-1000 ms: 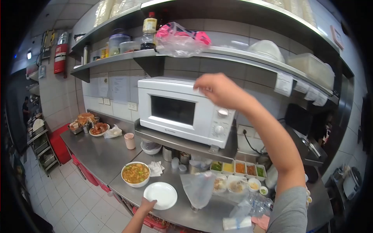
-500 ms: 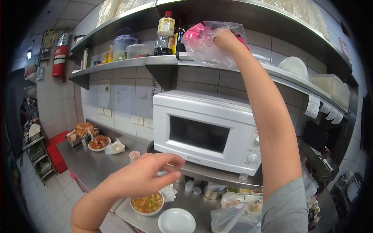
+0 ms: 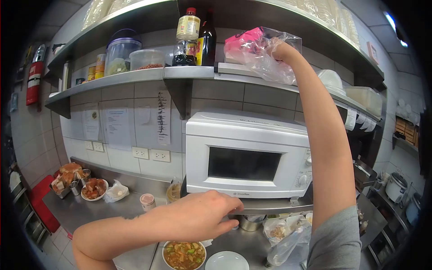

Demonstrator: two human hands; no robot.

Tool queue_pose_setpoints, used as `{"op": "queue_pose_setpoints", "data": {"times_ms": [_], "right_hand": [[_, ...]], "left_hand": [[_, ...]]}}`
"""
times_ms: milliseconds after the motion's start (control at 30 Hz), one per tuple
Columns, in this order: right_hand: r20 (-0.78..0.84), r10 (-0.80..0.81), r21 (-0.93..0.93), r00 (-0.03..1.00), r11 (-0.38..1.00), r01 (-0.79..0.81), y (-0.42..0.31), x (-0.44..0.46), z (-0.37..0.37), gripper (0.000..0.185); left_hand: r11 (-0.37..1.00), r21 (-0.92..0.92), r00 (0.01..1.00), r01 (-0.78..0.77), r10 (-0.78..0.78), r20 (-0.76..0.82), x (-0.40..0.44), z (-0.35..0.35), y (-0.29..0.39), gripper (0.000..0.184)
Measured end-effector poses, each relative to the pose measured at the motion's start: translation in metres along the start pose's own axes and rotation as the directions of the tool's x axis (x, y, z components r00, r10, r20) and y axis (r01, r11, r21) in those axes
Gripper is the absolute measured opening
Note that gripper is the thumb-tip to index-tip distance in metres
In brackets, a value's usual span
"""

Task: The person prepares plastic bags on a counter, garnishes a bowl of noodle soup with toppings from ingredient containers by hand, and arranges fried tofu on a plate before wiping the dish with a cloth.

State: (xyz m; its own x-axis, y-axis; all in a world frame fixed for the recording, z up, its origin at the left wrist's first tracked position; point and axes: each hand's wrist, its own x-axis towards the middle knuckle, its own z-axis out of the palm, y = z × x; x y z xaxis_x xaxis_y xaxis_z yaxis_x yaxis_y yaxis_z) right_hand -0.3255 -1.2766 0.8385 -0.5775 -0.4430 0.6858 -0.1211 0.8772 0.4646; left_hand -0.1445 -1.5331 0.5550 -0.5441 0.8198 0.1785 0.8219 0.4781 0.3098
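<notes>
My right hand (image 3: 282, 50) is raised to the upper shelf, at the opening of a clear plastic bag (image 3: 281, 67) with bright pink material (image 3: 245, 40) in or behind it. The plastic hides its fingers, so I cannot see whether they grip anything. My left hand (image 3: 204, 216) hovers above the counter in front of the white microwave (image 3: 247, 123). Its thumb and fingers are apart, with nothing between them. Below it stand a bowl of chunky brown stew (image 3: 184, 255) with green pieces and a white plate (image 3: 227, 262).
On the shelf (image 3: 189, 72) beside the bag are a red-capped bottle (image 3: 187, 27), a dark bottle (image 3: 207, 42) and plastic tubs (image 3: 147, 59). Meat on a plate (image 3: 94, 189), a small white bag (image 3: 116, 191) and a jar (image 3: 147, 202) stand on the left counter. Bagged food (image 3: 288, 234) lies below the microwave.
The view has shifted, bringing more of the right side into sight. My left hand has moved right, across the microwave's lower front. My right hand is still at the plastic bag.
</notes>
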Motion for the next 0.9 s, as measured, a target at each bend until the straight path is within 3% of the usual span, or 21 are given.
{"op": "queue_pose_setpoints", "data": {"times_ms": [100,200,300,433,600,767,900], "right_hand": [[-0.042,0.178,0.296,0.983,0.942,-0.158,-0.01,-0.01,0.0,0.029],[-0.167,0.355,0.474,0.92,0.847,-0.241,-0.008,-0.005,0.013,0.019],[-0.085,0.026,0.081,0.996,0.997,-0.019,0.011,-0.005,0.003,0.02],[-0.019,0.022,-0.017,1.0,1.0,-0.022,0.023,-0.011,0.003,0.018],[-0.154,-0.041,-0.163,0.987,0.986,0.016,0.017,-0.015,0.004,0.018],[-0.169,0.188,0.226,0.967,0.963,-0.148,0.012,-0.017,0.002,0.016],[-0.119,0.279,0.381,0.953,0.899,-0.216,0.013,-0.018,0.001,0.014]], "left_hand": [[0.997,0.012,0.997,-0.072,0.071,0.028,-0.002,-0.002,-0.01,0.034],[0.996,0.009,0.995,-0.092,0.092,0.048,-0.006,-0.005,-0.017,0.035],[0.994,0.019,0.993,-0.104,0.102,0.056,-0.01,-0.006,-0.024,0.035],[0.99,0.021,0.989,-0.138,0.136,0.055,-0.01,-0.002,-0.037,0.035],[0.987,0.028,0.984,-0.16,0.157,0.085,-0.005,-0.001,-0.041,0.035],[0.984,0.03,0.98,-0.175,0.171,0.102,-0.001,-0.001,-0.043,0.035],[0.983,0.03,0.979,-0.18,0.175,0.108,0.0,0.0,-0.044,0.035]]}}
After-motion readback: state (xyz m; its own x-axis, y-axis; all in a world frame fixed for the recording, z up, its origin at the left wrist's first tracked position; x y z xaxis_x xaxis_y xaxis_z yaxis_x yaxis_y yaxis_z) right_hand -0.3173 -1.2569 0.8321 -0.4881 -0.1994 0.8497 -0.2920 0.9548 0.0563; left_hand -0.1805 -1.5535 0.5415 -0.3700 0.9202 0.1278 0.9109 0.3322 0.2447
